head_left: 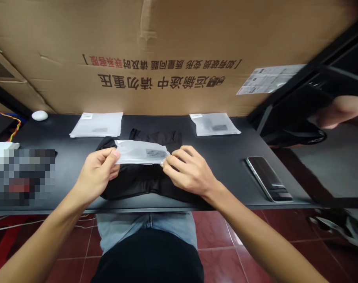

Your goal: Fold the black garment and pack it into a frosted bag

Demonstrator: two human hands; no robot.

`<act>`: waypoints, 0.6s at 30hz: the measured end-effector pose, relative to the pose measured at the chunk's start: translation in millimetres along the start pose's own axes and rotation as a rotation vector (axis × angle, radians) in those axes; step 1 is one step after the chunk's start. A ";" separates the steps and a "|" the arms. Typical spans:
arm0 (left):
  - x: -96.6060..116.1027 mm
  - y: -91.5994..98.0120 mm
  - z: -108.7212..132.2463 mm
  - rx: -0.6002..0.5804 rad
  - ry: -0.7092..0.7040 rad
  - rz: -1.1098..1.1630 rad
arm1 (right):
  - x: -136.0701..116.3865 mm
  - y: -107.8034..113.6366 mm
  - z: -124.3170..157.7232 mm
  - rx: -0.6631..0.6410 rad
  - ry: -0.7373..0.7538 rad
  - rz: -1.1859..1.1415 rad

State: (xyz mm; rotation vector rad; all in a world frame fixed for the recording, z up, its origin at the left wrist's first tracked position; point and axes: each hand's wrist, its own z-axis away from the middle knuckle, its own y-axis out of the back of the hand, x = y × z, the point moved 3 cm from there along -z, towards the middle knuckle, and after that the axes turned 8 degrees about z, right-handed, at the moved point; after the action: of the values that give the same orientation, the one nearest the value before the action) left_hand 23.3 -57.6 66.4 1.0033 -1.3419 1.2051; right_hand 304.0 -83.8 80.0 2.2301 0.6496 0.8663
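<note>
Between my two hands I hold a frosted zip bag (134,151) level above the desk, its zip edge toward me. My left hand (100,171) pinches the bag's left end between thumb and fingers. At the right end, the fingers of my right hand (188,169) are closed on the corner by the zip. Beneath the bag lies a black fabric garment (137,182), spread on the desk and partly covered by the bag and my hands; its exact kind I cannot make out.
Two more frosted bags, left (100,125) and right (215,125), lie along the back of the black desk (226,177), before a large cardboard sheet (167,35). A phone (268,179) rests at the right. At the left are a white rounded object (39,115) and a power strip (2,151). Another person's arm (344,112) shows at right.
</note>
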 end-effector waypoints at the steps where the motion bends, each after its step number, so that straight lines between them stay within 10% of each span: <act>1: 1.8 1.1 0.3 0.004 -0.007 0.012 | 2.9 1.0 3.7 -0.009 -0.010 0.007; 10: 28.8 -3.5 10.4 0.091 -0.331 0.035 | 22.7 9.0 29.5 -0.018 -0.218 -0.096; 18: 48.3 -88.1 25.2 -0.126 -0.595 -0.015 | 3.8 14.0 -13.6 -0.138 -0.371 -0.556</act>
State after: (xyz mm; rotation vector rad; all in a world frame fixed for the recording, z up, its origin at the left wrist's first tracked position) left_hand 99.7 -93.3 126.5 1.3363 -1.8354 0.8203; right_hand 299.6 -85.4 99.3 1.8681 0.9287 0.2053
